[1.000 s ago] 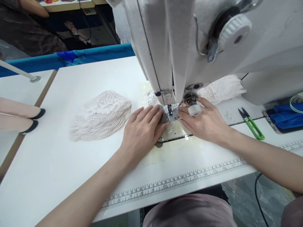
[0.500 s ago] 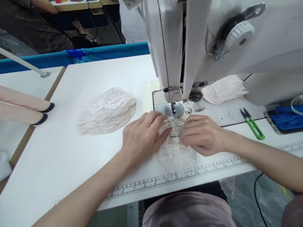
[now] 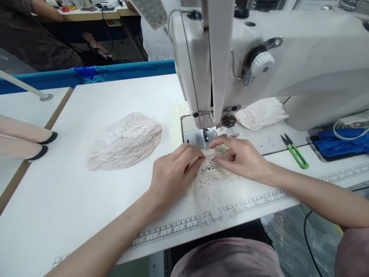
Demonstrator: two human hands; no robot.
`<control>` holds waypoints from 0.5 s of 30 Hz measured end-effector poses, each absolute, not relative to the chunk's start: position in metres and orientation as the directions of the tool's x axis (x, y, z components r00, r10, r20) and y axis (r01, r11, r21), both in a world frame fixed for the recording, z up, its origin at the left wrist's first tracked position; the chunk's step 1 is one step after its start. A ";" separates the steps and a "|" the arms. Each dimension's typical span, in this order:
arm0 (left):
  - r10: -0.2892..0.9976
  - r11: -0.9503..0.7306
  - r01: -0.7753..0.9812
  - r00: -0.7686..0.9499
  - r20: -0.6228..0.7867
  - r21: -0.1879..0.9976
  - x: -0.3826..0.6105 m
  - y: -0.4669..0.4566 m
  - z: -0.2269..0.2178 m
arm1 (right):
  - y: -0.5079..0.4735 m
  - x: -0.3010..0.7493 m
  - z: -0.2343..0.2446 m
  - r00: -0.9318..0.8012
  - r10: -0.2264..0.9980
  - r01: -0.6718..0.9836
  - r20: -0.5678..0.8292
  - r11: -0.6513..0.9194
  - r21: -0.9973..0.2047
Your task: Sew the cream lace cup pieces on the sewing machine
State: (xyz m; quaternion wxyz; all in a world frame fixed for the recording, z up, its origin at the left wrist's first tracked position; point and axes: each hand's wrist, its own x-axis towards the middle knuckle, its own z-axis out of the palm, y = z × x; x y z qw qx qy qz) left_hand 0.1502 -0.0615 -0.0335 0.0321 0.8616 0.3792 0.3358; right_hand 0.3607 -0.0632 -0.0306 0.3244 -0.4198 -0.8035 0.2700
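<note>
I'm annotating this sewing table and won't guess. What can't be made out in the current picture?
All in the head view:
Lace piece: the bit pinched by the left hand, which covers it.
Far lace: its left end, hidden by the sewing machine.
Ruler strip: some markings, hidden by the left forearm.
Co-worker: head, cut off by the picture's edge.

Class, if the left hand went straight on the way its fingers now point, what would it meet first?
Beyond the lace piece it pinches, the left hand would probably first meet the right hand, which faces it, though the depth between them is hard to judge.
</note>
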 end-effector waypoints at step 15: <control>0.558 -0.795 0.566 0.544 0.626 0.217 0.152 -0.063 -0.036 | -0.064 0.360 -0.032 -0.477 0.814 0.459 0.331 0.552 -0.696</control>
